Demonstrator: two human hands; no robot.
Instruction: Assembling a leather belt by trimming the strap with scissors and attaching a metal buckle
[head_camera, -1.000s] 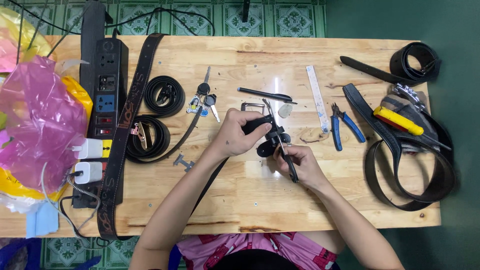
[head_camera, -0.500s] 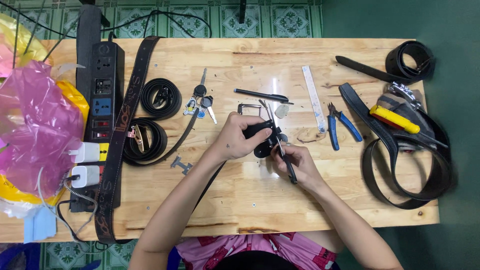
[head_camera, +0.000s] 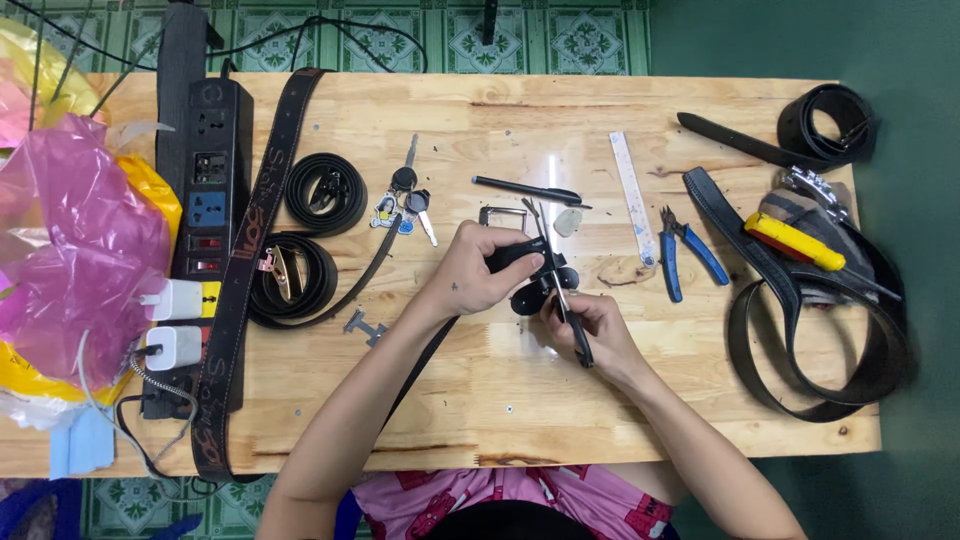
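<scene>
Partly hidden: black leather belt end (head_camera: 527, 290) under both hands, mid-table. Pale wooden table (head_camera: 480, 400) over green patterned floor tiles (head_camera: 400, 30). Left hand (head_camera: 478, 268) clenched on belt end; right hand (head_camera: 590, 325) grasping slim black-handled tool (head_camera: 562, 290), tip on belt.

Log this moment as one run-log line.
left hand: grips black leather belt end | right hand: holds black-handled scissors at belt | surface: wooden table
</scene>
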